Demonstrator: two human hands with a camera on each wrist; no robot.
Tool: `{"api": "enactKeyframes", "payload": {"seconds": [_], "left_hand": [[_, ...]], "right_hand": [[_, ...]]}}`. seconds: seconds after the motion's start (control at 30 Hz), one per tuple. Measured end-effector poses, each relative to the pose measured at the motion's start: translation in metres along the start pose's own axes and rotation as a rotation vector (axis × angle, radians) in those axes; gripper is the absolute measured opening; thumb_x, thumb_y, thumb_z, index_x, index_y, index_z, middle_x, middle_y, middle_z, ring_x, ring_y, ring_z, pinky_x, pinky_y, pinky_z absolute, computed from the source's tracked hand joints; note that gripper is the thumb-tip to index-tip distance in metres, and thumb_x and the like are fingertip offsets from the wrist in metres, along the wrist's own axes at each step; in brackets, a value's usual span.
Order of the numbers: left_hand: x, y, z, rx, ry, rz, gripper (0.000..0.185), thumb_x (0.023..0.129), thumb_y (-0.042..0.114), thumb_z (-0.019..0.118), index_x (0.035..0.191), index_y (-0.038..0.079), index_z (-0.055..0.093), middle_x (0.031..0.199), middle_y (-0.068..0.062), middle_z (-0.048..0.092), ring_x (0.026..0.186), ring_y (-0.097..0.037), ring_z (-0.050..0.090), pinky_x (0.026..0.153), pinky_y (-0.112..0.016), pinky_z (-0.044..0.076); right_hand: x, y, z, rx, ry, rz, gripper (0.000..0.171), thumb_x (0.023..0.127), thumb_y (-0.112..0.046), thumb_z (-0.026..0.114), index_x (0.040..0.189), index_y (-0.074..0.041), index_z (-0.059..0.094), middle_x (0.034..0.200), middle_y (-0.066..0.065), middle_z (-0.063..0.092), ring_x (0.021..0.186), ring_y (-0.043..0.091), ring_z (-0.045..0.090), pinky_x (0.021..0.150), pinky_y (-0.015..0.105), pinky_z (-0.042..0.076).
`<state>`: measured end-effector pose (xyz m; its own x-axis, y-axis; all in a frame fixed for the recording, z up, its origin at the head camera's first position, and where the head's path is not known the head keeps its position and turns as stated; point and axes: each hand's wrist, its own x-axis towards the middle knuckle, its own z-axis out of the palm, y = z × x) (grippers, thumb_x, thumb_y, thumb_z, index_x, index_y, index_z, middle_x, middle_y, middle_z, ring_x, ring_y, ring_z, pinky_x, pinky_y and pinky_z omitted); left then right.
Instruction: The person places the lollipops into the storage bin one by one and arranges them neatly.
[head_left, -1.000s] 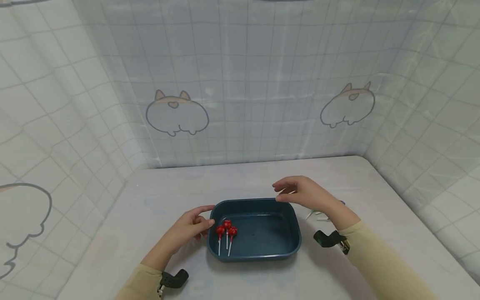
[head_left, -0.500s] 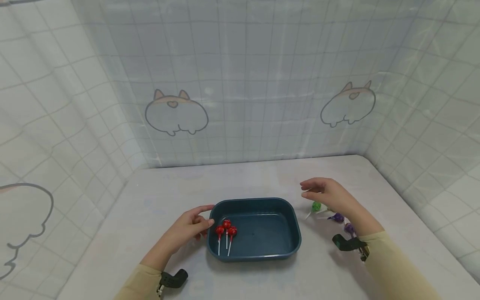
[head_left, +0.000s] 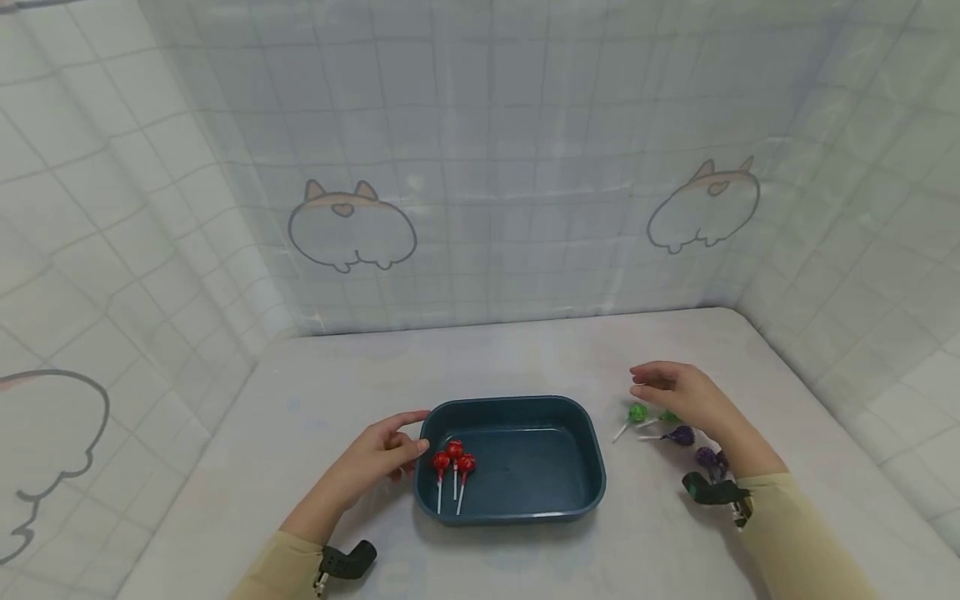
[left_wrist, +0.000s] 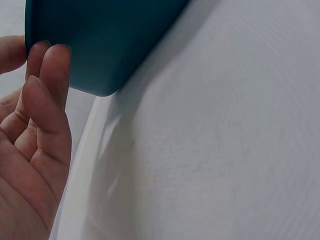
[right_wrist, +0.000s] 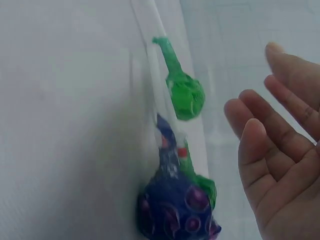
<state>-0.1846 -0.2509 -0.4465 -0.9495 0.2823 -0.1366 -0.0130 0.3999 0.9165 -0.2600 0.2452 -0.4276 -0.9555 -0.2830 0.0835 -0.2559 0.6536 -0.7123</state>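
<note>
A dark blue tray (head_left: 592, 467) sits mid-table with three red lollipops (head_left: 453, 458) lying in its left end. My left hand (head_left: 405, 437) rests with straight fingers against the tray's left outer wall; the left wrist view shows the fingertips (left_wrist: 50, 65) touching the tray's corner (left_wrist: 105, 45). My right hand (head_left: 648, 385) hovers open, holding nothing, just above a green lollipop (head_left: 637, 412) and purple lollipops (head_left: 682, 435) on the table right of the tray. In the right wrist view the open palm (right_wrist: 280, 165) is beside a green lollipop (right_wrist: 186, 95) and a purple one (right_wrist: 175, 210).
A white table (head_left: 510, 358) is walled on three sides by a tiled curtain (head_left: 480, 167) with cartoon prints. Another purple lollipop (head_left: 705, 456) lies by my right wrist. Black wrist-camera mounts sit on both sleeves.
My right hand has moved from over the tray's far right corner rightward and down to above the lollipops on the table. The left hand and tray stayed put.
</note>
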Motion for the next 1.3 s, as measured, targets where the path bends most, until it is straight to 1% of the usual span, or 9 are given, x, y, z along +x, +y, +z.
{"api": "enactKeyframes", "payload": {"seconds": [0.23,0.33,0.5,0.63,0.73,0.87,1.0,1.2,1.3], "left_hand": [[-0.005,0.002,-0.001,0.02,0.02,0.006,0.056,0.094,0.035,0.069,0.144,0.02,0.05,0.084,-0.01,0.068,0.074,-0.03,0.063,0.059,-0.037,0.051],[-0.004,0.004,0.0,0.021,0.012,0.006,0.056,0.093,0.036,0.07,0.144,0.021,0.05,0.084,-0.01,0.068,0.074,-0.029,0.062,0.06,-0.037,0.051],[-0.002,0.005,0.002,0.042,-0.011,0.029,0.056,0.094,0.035,0.069,0.144,0.019,0.05,0.082,-0.009,0.068,0.073,-0.029,0.062,0.06,-0.037,0.052],[-0.001,0.006,0.002,0.038,-0.022,0.037,0.057,0.093,0.034,0.07,0.144,0.016,0.05,0.081,-0.009,0.068,0.072,-0.03,0.062,0.059,-0.037,0.051],[0.0,0.005,0.003,0.028,-0.021,0.033,0.057,0.094,0.031,0.07,0.144,0.014,0.05,0.08,-0.009,0.067,0.072,-0.031,0.061,0.058,-0.038,0.051],[0.002,0.004,0.005,0.017,-0.014,0.021,0.055,0.095,0.028,0.069,0.145,0.015,0.049,0.078,-0.009,0.066,0.073,-0.034,0.061,0.058,-0.038,0.05],[0.005,0.004,0.008,0.003,-0.016,0.012,0.055,0.095,0.028,0.069,0.145,0.015,0.049,0.077,-0.009,0.065,0.073,-0.035,0.061,0.058,-0.037,0.05],[0.008,0.006,0.008,0.001,-0.02,0.016,0.055,0.094,0.028,0.07,0.144,0.015,0.05,0.077,-0.01,0.065,0.072,-0.032,0.061,0.058,-0.037,0.05],[0.01,0.006,0.008,0.004,-0.018,0.019,0.055,0.095,0.028,0.069,0.144,0.015,0.05,0.078,-0.009,0.066,0.072,-0.031,0.061,0.058,-0.037,0.05]], "right_hand": [[-0.003,-0.002,-0.003,-0.078,-0.031,-0.005,0.048,0.093,-0.04,0.07,0.126,-0.005,0.065,0.115,0.008,0.069,0.111,0.031,0.063,0.092,0.052,0.048],[-0.005,-0.003,-0.003,-0.121,-0.054,0.001,0.044,0.092,-0.036,0.071,0.125,-0.007,0.066,0.114,0.007,0.069,0.112,0.032,0.062,0.093,0.054,0.047],[-0.009,-0.003,0.0,-0.196,-0.083,0.03,0.037,0.093,-0.029,0.071,0.123,-0.008,0.067,0.114,0.01,0.069,0.113,0.036,0.061,0.092,0.056,0.046],[-0.009,-0.004,0.005,-0.245,-0.107,0.06,0.036,0.092,-0.03,0.071,0.122,-0.008,0.068,0.114,0.012,0.069,0.112,0.038,0.06,0.091,0.057,0.047],[-0.009,-0.005,0.008,-0.262,-0.123,0.069,0.035,0.091,-0.029,0.073,0.119,-0.009,0.07,0.112,0.011,0.069,0.11,0.036,0.061,0.09,0.056,0.047],[-0.009,-0.007,0.008,-0.315,-0.13,0.043,0.028,0.09,-0.025,0.074,0.112,-0.007,0.072,0.104,0.008,0.07,0.102,0.032,0.064,0.086,0.053,0.049],[-0.01,-0.007,0.007,-0.373,-0.132,0.008,0.023,0.088,-0.02,0.075,0.106,-0.006,0.074,0.097,0.005,0.071,0.093,0.028,0.066,0.081,0.049,0.051],[-0.009,-0.006,0.009,-0.418,-0.121,-0.008,0.022,0.087,-0.019,0.077,0.104,-0.006,0.074,0.095,0.003,0.071,0.087,0.02,0.066,0.078,0.045,0.052],[-0.008,-0.004,0.01,-0.42,-0.111,-0.019,0.023,0.087,-0.018,0.076,0.106,-0.005,0.073,0.096,0.004,0.071,0.087,0.021,0.066,0.078,0.046,0.052]]}}
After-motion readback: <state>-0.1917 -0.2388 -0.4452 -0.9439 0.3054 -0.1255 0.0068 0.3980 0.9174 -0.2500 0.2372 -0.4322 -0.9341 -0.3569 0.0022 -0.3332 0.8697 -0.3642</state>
